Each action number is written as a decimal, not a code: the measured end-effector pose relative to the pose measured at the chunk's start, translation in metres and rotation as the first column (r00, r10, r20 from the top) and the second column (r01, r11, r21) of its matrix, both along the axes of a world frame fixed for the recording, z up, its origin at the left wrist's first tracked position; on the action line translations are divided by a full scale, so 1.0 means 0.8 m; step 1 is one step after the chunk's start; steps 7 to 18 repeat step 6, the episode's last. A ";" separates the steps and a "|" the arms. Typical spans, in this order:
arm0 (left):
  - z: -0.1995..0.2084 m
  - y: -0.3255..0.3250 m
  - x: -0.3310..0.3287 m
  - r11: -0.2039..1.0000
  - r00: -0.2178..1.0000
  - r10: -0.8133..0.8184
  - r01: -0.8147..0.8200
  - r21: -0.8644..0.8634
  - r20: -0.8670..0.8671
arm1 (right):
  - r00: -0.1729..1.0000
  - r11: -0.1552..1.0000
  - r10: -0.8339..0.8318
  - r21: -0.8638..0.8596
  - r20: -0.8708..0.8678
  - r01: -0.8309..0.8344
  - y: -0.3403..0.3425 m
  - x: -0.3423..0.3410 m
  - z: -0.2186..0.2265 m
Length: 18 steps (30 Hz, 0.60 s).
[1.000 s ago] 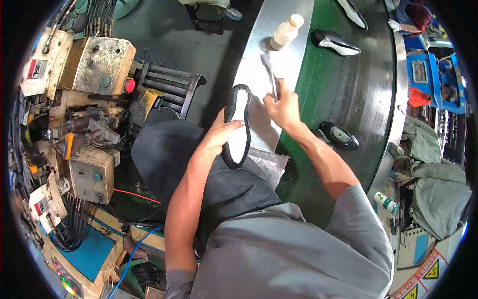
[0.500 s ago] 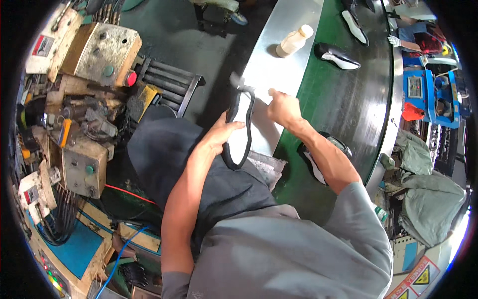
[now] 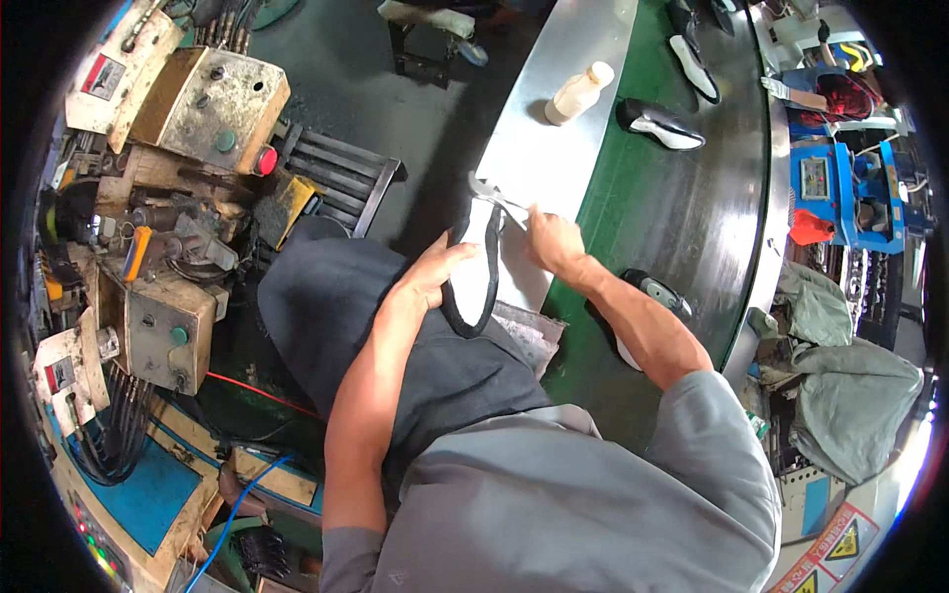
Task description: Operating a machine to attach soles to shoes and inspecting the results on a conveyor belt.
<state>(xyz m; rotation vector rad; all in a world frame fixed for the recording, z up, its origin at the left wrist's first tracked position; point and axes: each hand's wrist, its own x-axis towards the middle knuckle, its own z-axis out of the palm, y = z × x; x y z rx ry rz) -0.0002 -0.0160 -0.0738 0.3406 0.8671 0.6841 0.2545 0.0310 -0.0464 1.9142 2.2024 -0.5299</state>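
A black shoe upper (image 3: 489,287), its white underside turned up, rests over my lap at the near end of the metal bench. Closed round its left side, my left hand (image 3: 435,269) has the thumb across the white underside. My right hand (image 3: 554,240) is closed on the handle of a hammer-like metal tool (image 3: 511,211). The tool's curved head lies at the far tip of the shoe, touching it or just above it; I cannot tell which.
A cream bottle (image 3: 575,97) stands on the metal bench (image 3: 554,59). Beside it, a green-and-dark conveyor (image 3: 633,208) carries several black-and-white shoes (image 3: 660,125). Worn machine control boxes (image 3: 213,104) stand at left, near a slatted black rack (image 3: 341,168). Another person's gloved hand (image 3: 776,89) shows at far right.
The tool's head has come down and nearer, from a blur beyond the shoe's tip onto or close to it. My right hand has shifted slightly left and nearer. My left hand keeps its hold.
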 end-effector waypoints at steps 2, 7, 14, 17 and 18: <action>-0.001 -0.011 -0.023 0.997 0.993 0.080 -0.079 -0.025 0.087 | 0.990 1.000 0.025 0.012 -0.137 -0.023 0.015 -0.005 0.018; 0.052 -0.030 -0.050 0.995 0.906 0.093 -0.103 0.001 0.414 | 0.968 0.974 -0.227 -0.032 -0.103 0.225 -0.005 0.008 -0.008; 0.052 -0.030 -0.050 0.995 0.906 0.093 -0.103 0.001 0.414 | 0.968 0.974 -0.227 -0.032 -0.103 0.225 -0.005 0.008 -0.008; 0.052 -0.030 -0.050 0.995 0.906 0.093 -0.103 0.001 0.414 | 0.968 0.974 -0.227 -0.032 -0.103 0.225 -0.005 0.008 -0.008; 0.052 -0.030 -0.050 0.995 0.906 0.093 -0.103 0.001 0.414 | 0.968 0.974 -0.227 -0.032 -0.103 0.225 -0.005 0.008 -0.008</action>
